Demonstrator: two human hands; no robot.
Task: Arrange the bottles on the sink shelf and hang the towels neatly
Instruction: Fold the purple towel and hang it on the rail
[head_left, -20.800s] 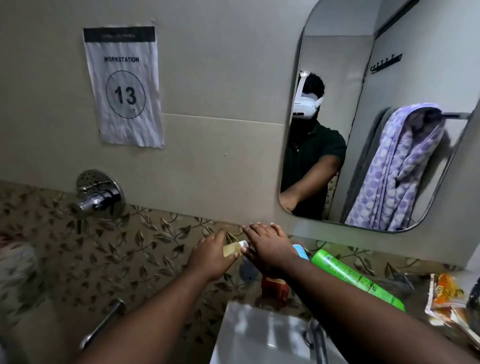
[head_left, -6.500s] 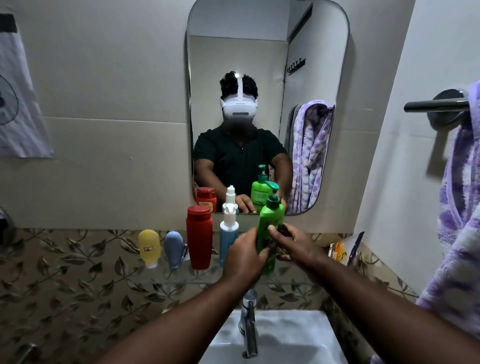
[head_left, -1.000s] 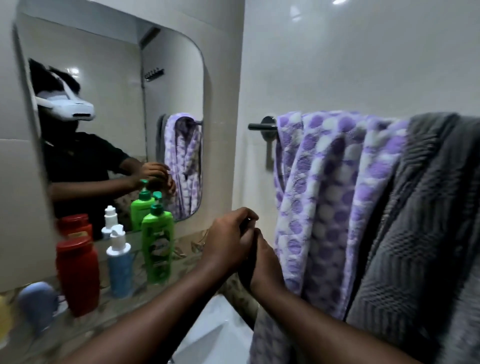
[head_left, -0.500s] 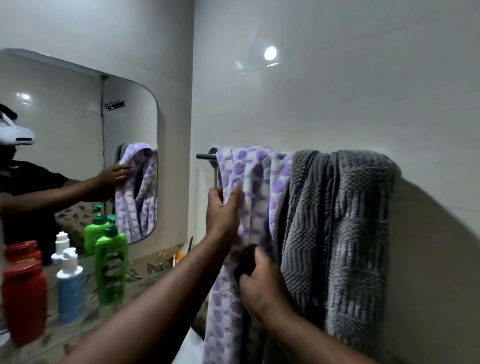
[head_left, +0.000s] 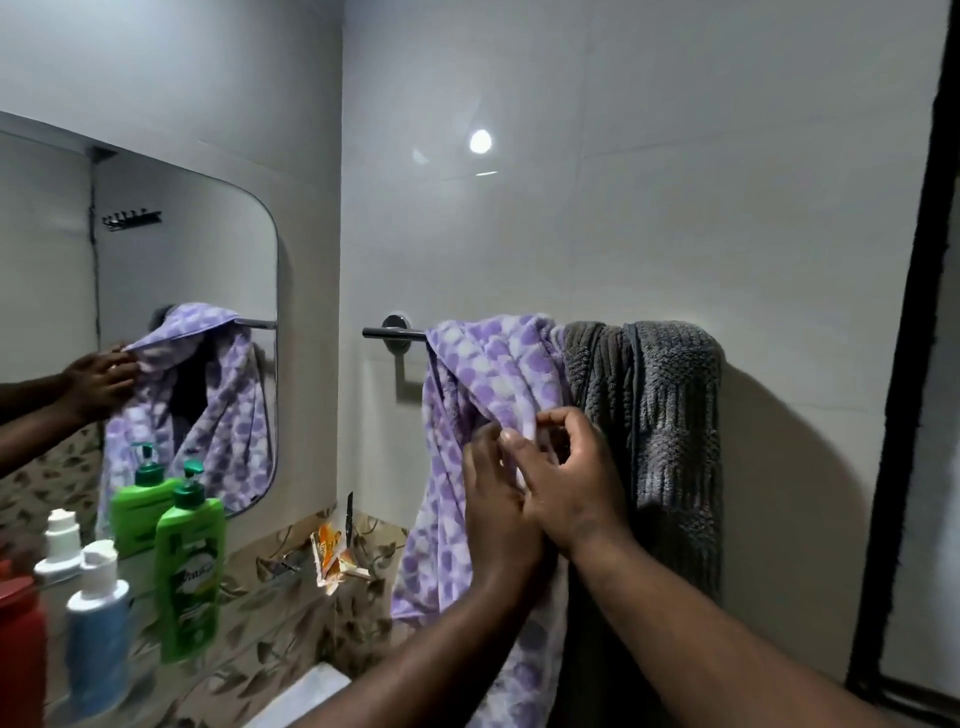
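At the towel bar (head_left: 395, 333), both hands work the purple towel (head_left: 483, 374): left hand (head_left: 496, 499) and right hand (head_left: 569, 488) pinch its fold, grip closed. Grey towel (head_left: 665, 415) hangs alongside; green bottle (head_left: 189, 571) stands on the shelf (head_left: 249, 590).

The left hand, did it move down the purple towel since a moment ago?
Yes. The left hand was up near the towel bar; now it sits lower on the purple towel, beside the right hand.
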